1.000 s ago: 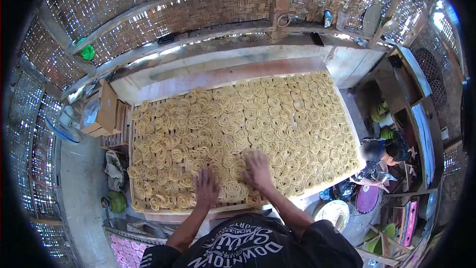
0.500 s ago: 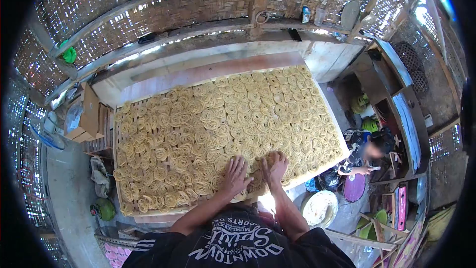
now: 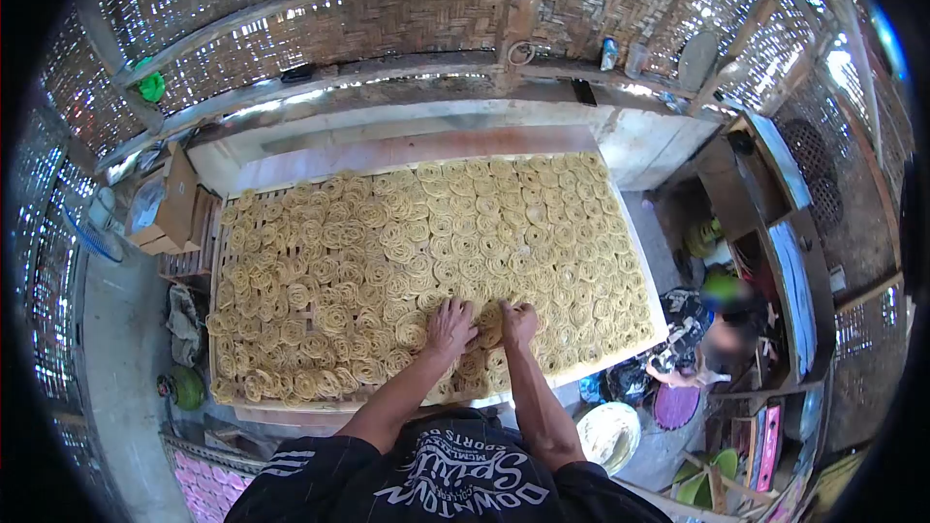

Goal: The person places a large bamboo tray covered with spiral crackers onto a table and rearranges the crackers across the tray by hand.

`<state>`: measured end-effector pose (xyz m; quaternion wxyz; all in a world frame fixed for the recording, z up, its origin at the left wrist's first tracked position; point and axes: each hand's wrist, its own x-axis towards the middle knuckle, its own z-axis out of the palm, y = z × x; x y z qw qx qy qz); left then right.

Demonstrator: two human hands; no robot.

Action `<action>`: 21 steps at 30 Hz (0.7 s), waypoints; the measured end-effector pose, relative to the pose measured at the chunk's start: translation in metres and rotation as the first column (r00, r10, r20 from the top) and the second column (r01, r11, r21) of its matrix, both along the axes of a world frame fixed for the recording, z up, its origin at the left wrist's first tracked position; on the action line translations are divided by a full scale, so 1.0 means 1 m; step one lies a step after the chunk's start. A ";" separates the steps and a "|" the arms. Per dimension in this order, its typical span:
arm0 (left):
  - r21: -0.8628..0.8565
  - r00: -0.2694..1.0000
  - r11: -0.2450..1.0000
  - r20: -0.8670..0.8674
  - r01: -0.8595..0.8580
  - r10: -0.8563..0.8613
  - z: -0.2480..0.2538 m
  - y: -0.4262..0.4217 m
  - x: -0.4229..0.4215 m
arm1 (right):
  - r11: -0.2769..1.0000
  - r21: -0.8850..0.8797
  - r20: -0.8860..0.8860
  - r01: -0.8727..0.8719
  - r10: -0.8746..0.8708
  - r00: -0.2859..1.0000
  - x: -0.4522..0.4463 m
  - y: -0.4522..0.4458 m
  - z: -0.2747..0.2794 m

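Note:
Coiled yellow noodle nests [image 3: 528,242] lie close together in rows on a large slatted rack [image 3: 635,266] in front of me. My left hand [image 3: 451,327] rests on the nests near the front edge, palm down, fingers slightly bent and apart. Just to its right, my right hand [image 3: 519,323] has its fingers curled in at the edge of a darker noodle nest [image 3: 491,325] between the two hands. How firmly that nest is gripped is partly hidden by the fingers.
Another person [image 3: 693,329] sits low to the right of the rack, near a purple stool [image 3: 675,407]. A white basin [image 3: 610,436] stands by the front right corner. A cardboard box [image 3: 167,201] and a green gas cylinder [image 3: 182,387] are at the left.
My right hand has moved slightly left, and its spread fingers have curled in. My left hand has shifted a little left, its fingers more bent. The other person has leaned lower.

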<state>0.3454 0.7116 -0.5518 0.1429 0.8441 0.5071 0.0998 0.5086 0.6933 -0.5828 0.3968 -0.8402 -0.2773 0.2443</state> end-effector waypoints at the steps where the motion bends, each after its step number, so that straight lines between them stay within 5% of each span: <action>1: 0.008 1.000 1.000 -0.002 0.000 0.000 -0.001 -0.001 0.000 | 1.000 0.001 -0.042 -0.025 0.025 0.999 0.005 0.003 -0.004; 6: 0.105 1.000 0.994 -0.024 0.008 -0.006 0.002 -0.003 0.012 | 0.973 -0.175 -0.120 -0.151 0.131 0.984 0.020 0.033 -0.001; 9: 0.209 0.999 0.978 -0.016 -0.024 0.028 0.003 -0.004 0.015 | 0.994 0.039 -0.771 0.100 -0.034 0.636 0.008 0.046 0.012; 12: 0.288 0.991 0.955 -0.087 -0.070 0.099 -0.002 0.003 0.021 | 0.998 0.004 -0.773 0.068 -0.040 0.634 0.005 0.070 -0.016; 13: 0.349 0.990 0.935 -0.092 -0.065 0.103 -0.018 0.006 0.019 | 1.000 -0.020 -0.560 -0.023 0.007 0.828 0.006 0.078 -0.027; 16: 0.347 0.993 0.933 -0.024 -0.097 0.112 -0.041 0.019 0.018 | 0.928 -0.107 -0.365 -0.358 0.298 0.882 0.007 0.078 0.057; 20: -0.029 0.952 0.965 0.155 -0.261 0.263 -0.011 0.025 0.022 | 0.943 0.100 -0.596 -0.318 0.313 0.740 0.011 0.088 0.025; 21: 0.062 0.909 0.961 0.346 -0.271 0.234 -0.009 0.027 0.016 | 0.936 0.112 -0.600 -0.335 0.333 0.728 0.014 0.088 0.041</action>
